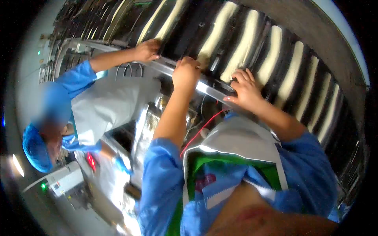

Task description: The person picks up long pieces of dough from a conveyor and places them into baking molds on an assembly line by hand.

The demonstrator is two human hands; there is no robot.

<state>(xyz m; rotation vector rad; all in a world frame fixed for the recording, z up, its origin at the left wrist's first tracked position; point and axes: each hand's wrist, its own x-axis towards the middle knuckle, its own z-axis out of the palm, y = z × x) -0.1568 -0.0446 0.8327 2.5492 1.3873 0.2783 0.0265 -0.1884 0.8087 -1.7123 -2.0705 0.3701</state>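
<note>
Long pale strips that look like dough lie in a row of dark trough-like trays. My left hand is closed at the metal rail along the near ends of the trays, beside the lower end of one strip. What its curled fingers hold is hidden. To its right, my right hand is open, fingers spread and bent over the near ends of the trays, between two strips. The thumb points toward the metal rail.
On the left a co-worker in a blue cap and pale apron has one hand on the tray edge. Below the rail are a ribbed metal surface and a red cord. A control box stands lower left.
</note>
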